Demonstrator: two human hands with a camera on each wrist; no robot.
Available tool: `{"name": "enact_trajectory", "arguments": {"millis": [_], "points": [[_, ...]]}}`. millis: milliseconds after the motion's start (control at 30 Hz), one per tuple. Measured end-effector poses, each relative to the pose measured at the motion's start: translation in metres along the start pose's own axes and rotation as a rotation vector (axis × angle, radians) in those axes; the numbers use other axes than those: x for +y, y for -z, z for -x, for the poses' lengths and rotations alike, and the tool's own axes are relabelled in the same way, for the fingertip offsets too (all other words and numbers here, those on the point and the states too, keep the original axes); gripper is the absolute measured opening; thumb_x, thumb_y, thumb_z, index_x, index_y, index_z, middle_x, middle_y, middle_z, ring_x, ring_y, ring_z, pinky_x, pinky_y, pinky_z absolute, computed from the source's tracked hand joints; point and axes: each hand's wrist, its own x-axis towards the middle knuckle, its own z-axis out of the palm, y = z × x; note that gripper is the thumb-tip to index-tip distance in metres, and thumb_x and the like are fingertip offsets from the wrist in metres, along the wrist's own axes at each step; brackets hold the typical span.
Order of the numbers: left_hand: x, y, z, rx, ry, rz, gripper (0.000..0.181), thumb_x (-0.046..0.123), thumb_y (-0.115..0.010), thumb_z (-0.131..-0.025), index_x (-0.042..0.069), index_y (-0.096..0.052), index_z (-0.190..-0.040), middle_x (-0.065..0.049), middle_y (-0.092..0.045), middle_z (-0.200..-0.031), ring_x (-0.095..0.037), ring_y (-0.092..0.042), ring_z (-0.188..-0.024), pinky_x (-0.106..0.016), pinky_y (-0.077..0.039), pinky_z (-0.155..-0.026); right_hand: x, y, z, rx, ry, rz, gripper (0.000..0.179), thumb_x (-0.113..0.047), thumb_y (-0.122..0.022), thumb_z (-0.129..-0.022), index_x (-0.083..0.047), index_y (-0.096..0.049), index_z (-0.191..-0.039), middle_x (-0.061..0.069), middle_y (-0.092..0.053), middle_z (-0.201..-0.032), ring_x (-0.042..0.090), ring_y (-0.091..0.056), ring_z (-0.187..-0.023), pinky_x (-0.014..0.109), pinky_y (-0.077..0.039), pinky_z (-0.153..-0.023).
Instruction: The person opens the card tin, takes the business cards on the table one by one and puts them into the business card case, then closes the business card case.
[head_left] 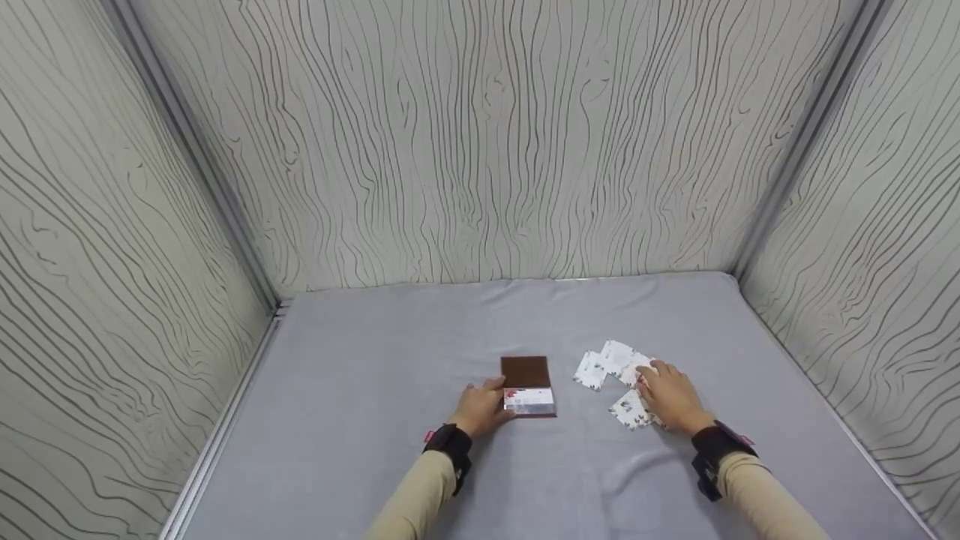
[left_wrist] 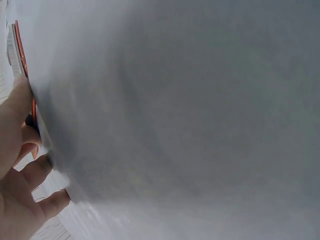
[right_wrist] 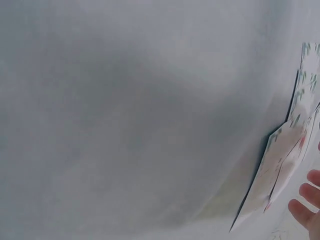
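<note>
A brown card holder (head_left: pixel 525 372) lies spread flat on the grey cloth, its lower half carrying a clear sleeve with a white and red card (head_left: pixel 528 397). My left hand (head_left: pixel 480 409) holds it by the left edge, thumb at the lower corner and index finger higher up. In the left wrist view, the thumb meets the holder's reddish edge (left_wrist: pixel 21 50), and other fingertips touch the cloth. Several white cards with small leaf prints (head_left: pixel 630 409) lie loosely overlapped to the right. Over them is my right hand (head_left: pixel 673 397), fingers relaxed and spread, partly hiding a card with red marks.
Grey cloth (head_left: pixel 375 390) covers the table, with wrinkles near the front. Pale panels with wood-grain lines (head_left: pixel 480 150) stand behind and on both sides, joined by grey metal posts (head_left: pixel 202 165). Each wrist wears a black strap (head_left: pixel 450 446).
</note>
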Motion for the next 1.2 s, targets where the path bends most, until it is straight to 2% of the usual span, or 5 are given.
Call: {"name": "enact_trajectory", "arguments": {"millis": [300,567,867,1067,1200], "points": [[0.001,-0.002,0.000,-0.012,0.029,0.033,0.045,0.035,-0.070,-0.093,0.001,-0.068,-0.122,-0.011,-0.055,-0.141,-0.029,-0.057,-0.123,-0.056,-0.041,-0.103,0.014,0.005,0.008,-0.109,-0.076,-0.002,0.044,-0.011,-0.055,-0.098,0.021,-0.049,-0.128,0.044,-0.047,-0.127,0.058,-0.045,-0.120,0.068,-0.040,-0.095],[0.001,0.003,0.001,-0.015,-0.003,0.000,0.044,0.034,-0.069,-0.093,-0.001,-0.068,-0.120,-0.012,-0.056,-0.140,-0.029,-0.057,-0.124,-0.056,-0.044,-0.099,0.026,0.007,0.011,-0.140,-0.102,-0.051,0.047,-0.013,-0.058,-0.098,0.021,-0.046,-0.128,0.047,-0.045,-0.126,0.060,-0.044,-0.119,0.069,-0.039,-0.094],[0.002,0.003,0.002,-0.009,0.003,0.020,0.044,0.033,-0.070,-0.093,-0.001,-0.068,-0.121,-0.013,-0.056,-0.140,-0.029,-0.056,-0.125,-0.057,-0.043,-0.100,0.029,0.007,0.008,-0.218,-0.161,-0.105,0.059,-0.020,-0.060,-0.098,0.020,-0.039,-0.137,0.047,-0.037,-0.135,0.061,-0.037,-0.125,0.068,-0.032,-0.102],[0.003,0.004,0.003,-0.003,-0.004,0.008,0.047,0.034,-0.070,-0.092,-0.002,-0.067,-0.121,-0.013,-0.057,-0.139,-0.029,-0.056,-0.124,-0.056,-0.044,-0.099,0.032,0.008,0.006,-0.204,-0.159,-0.110,0.057,-0.018,-0.066,-0.093,0.017,-0.045,-0.132,0.042,-0.048,-0.123,0.060,-0.047,-0.113,0.068,-0.040,-0.093],[0.003,0.006,0.004,0.009,-0.013,0.004,0.047,0.033,-0.071,-0.091,-0.003,-0.067,-0.120,-0.014,-0.057,-0.138,-0.030,-0.056,-0.123,-0.056,-0.045,-0.098,0.034,0.009,0.004,-0.200,-0.166,-0.120,0.058,-0.020,-0.070,-0.090,0.016,-0.046,-0.130,0.039,-0.049,-0.116,0.059,-0.050,-0.106,0.067,-0.043,-0.088]]}}
